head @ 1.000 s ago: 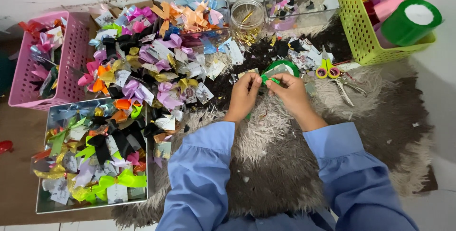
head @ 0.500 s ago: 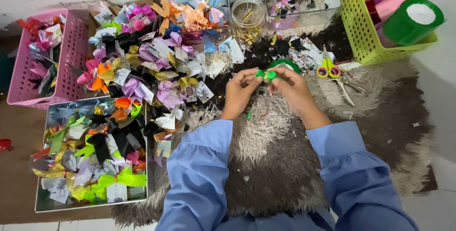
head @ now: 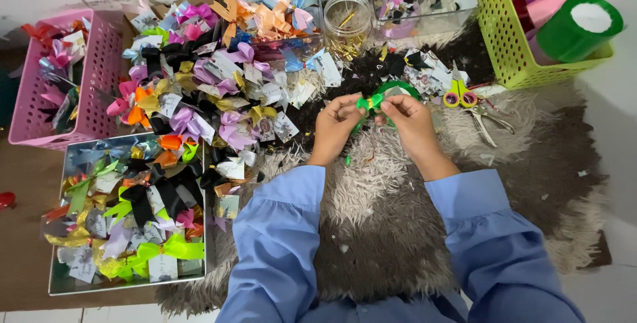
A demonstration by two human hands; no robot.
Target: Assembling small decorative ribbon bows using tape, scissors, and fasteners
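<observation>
Nearest the camera, both blue sleeves [head: 285, 243] extend over a shaggy grey-brown rug [head: 378, 230]. Above its middle, the left hand [head: 335, 127] and right hand [head: 411, 120] meet, each grip pinched together on one small green ribbon bow [head: 369, 102]. Beyond lie scissors [head: 468, 100], a heap of finished bows [head: 212, 64], a glass jar [head: 348, 21] and a green basket [head: 514, 37].

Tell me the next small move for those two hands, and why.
Probably pinch the green ribbon bow tight at its middle. Both the left hand and the right hand hold it between fingertips above the rug, its loops formed but the centre apparently unfastened.
</observation>
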